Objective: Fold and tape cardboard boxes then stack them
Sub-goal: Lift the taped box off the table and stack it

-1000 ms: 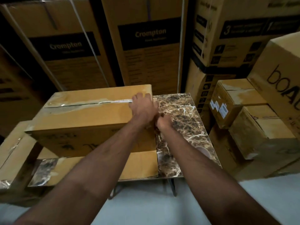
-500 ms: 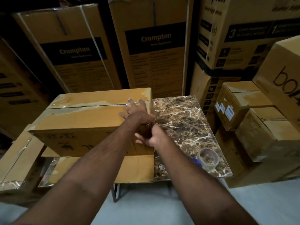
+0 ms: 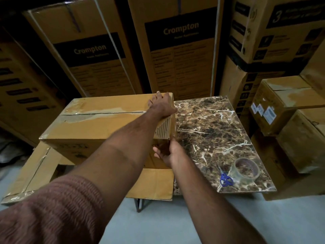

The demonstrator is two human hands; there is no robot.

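Item: taped cardboard box (image 3: 98,124), centre-left of the frame, resting on a flattened carton (image 3: 154,184) that lies over the left part of the marble-patterned worktop (image 3: 211,124). Top seam runs left to right under a strip of clear tape; flaps closed.

Grip, left: my left hand (image 3: 161,107) lies on the top face at the box's upper right corner, fingers fairly straight and pressing down toward the far edge. I judge this keeps the box steady while the end is worked.

Grip, right: my right hand (image 3: 165,152) is at the box's lower right corner, just below centre of the frame, fingers curled against the end face. Whether it pinches a tape end or only presses the cardboard, I cannot tell. I judge it is smoothing tape down over the edge.

Tools: roll of clear tape (image 3: 247,170) and blue-handled scissors (image 3: 226,178), touching or nearly so, at the lower right of the worktop, near my right hand.

Second flat carton (image 3: 31,173), lower left, its seam taped.

Surroundings: tall printed cartons (image 3: 175,50) stand along the top of the frame; smaller sealed boxes (image 3: 281,104) are stacked at the right edge, likely the place for finished work.

Status, as I judge it: top sealed; stacking not yet done.
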